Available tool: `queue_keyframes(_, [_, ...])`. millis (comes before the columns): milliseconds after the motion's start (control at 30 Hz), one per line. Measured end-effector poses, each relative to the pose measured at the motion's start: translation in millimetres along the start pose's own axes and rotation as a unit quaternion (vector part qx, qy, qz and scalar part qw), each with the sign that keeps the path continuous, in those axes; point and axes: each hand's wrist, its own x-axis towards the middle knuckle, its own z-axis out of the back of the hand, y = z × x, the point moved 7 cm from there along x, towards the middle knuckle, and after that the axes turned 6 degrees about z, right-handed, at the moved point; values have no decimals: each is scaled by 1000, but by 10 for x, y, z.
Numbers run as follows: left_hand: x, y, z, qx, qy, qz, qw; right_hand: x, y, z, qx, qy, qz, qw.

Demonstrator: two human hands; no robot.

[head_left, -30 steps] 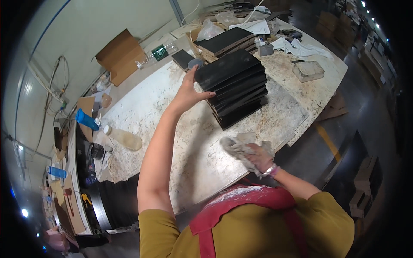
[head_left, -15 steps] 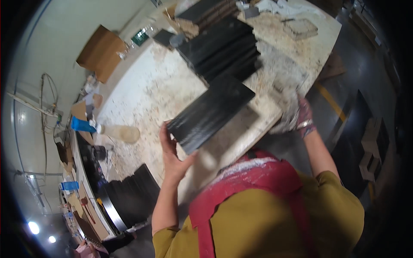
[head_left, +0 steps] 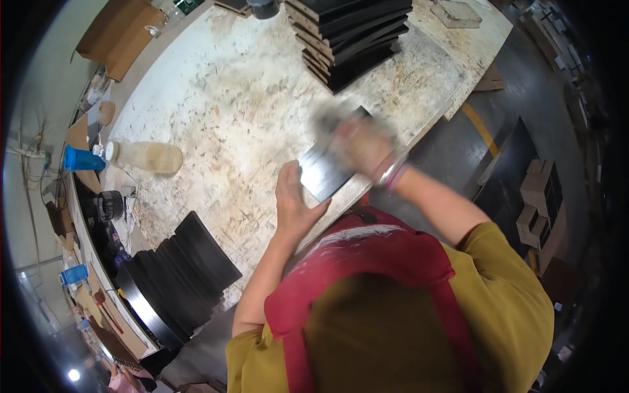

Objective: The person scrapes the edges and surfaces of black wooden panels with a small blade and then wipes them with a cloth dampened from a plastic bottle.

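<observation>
Black panel, one, rectangular: over the near edge of the white worktable, directly in front of the wearer, with a bright glare on the end at the left (contact with the tabletop impossible to tell, that underside being hidden).

Left hand: clasped on the panel's left end, with thumb at the nearer corner and fingers at the farther one.

Right hand: on top of the panel's other end, closed on a grey cloth, both badly blurred; exact placing of the fingers not readable. Pinkish band at the wrist.

Stack of black panels: beyond the right hand, well apart from it, uneven, with brown ends toward the left.

Row of black panels: at the lower left of the table, on edge, fanned close together.

Bottle of cloudy pale liquid: lying at the left side, just beside a blue container.

Black round container: nearer than the bottle, at the table's left rim.

Pale block: at the far right of the table.

Open cardboard box: upper left, beside the wall.

Maroon apron: over an olive shirt.
</observation>
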Motion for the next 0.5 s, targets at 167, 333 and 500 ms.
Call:
queue_keyframes(167, [104,83,-9,32,-16,-17,999,-7,-1190,454,154,-172,-101,968])
queue_keyframes(333, [-4,333,-219,33,62,22,997,-166,1058,-168,81,22,255,963])
queue_keyframes(500, [6,128,-94,75,7,-61,995,-88,-1209,-52,250,-132,-243,928])
